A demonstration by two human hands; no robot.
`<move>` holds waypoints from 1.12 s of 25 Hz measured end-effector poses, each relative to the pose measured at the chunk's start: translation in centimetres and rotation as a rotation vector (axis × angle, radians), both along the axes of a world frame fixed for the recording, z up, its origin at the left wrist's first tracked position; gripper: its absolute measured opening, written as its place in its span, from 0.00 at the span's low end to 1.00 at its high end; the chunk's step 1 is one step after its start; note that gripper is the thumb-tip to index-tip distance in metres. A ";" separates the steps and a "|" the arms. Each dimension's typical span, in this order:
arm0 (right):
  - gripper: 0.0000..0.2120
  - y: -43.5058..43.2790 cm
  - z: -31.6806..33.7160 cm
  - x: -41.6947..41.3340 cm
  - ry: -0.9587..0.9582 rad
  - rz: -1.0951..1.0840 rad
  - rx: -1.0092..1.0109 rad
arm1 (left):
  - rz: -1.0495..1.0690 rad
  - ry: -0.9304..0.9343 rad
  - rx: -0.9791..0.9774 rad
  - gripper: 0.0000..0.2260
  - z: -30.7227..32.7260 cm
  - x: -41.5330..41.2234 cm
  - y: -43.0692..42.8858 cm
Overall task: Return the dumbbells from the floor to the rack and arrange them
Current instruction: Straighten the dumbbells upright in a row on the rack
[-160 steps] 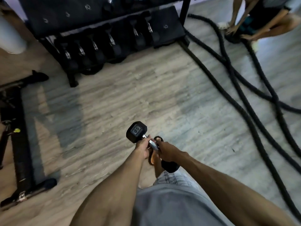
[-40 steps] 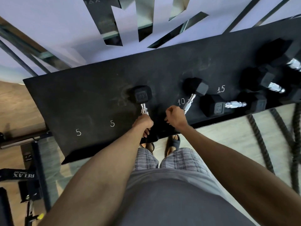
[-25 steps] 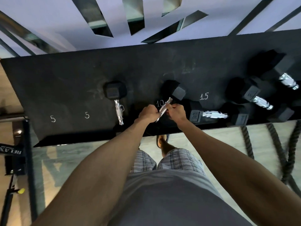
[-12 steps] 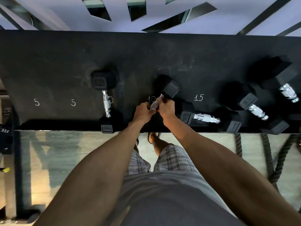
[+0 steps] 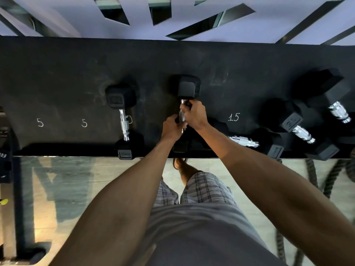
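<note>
Pale plank flooring (image 5: 67,189) is seen nearest, with battle ropes (image 5: 311,175) trailing on the right. Beyond it the black rack shelf (image 5: 57,73) runs from left to right. At its near edge the left hand (image 5: 172,128) and, just farther, the right hand (image 5: 195,116) are both curled round the chrome handle of the middle dumbbell (image 5: 189,86). Half a second ago this dumbbell was slanted, its far head leaning right; it is now lined up near to far, parallel with the left dumbbell (image 5: 124,121). That one was let go by the left hand over a second ago and lies alone beside the chalked 5 marks (image 5: 84,123). The pair is thus judged squared, with only the release outstanding. To the right, past the chalked 15 (image 5: 234,117), a crosswise dumbbell (image 5: 244,141) and a skewed dumbbell (image 5: 295,127) are seen unaligned, so arranging is judged unfinished. Farthest, a pale wall (image 5: 269,20) with mirrored cut-outs is seen.
</note>
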State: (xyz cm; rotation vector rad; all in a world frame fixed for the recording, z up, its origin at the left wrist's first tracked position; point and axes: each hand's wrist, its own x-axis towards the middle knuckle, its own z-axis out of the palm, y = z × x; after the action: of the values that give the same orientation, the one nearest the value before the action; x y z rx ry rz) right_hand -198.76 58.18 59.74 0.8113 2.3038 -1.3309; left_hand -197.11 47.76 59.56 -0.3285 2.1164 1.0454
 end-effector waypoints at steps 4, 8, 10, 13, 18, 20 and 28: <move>0.10 -0.2 -0.4 0.3 -0.012 0.026 -0.008 | 0.000 -0.010 0.003 0.10 -0.5 0.4 -0.5; 0.11 -1.5 -1.2 1.6 -0.042 0.063 -0.038 | 0.007 -0.025 -0.018 0.12 -0.7 1.5 -1.7; 0.11 -1.7 -1.4 2.3 -0.039 0.078 -0.042 | 0.019 -0.011 -0.035 0.12 -0.7 2.2 -2.1; 0.10 -1.9 -1.0 2.5 -0.022 0.083 -0.056 | 0.050 0.000 -0.033 0.11 -0.8 2.7 -2.2; 0.09 -1.8 -1.0 2.5 -0.013 0.108 -0.045 | 0.040 -0.005 -0.009 0.11 -1.4 2.6 -2.5; 0.09 -1.7 -1.0 2.6 -0.003 0.122 -0.035 | 0.041 -0.003 0.006 0.11 -1.7 2.7 -2.5; 0.09 -0.2 -0.7 0.7 0.026 0.137 -0.010 | 0.082 0.024 0.049 0.11 -1.4 1.3 -0.9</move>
State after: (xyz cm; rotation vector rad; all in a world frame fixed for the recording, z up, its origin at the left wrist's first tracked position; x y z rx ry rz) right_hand -198.07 57.93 59.05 0.6245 2.3244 -1.2989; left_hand -195.77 46.85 58.17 -0.3834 2.1099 1.1521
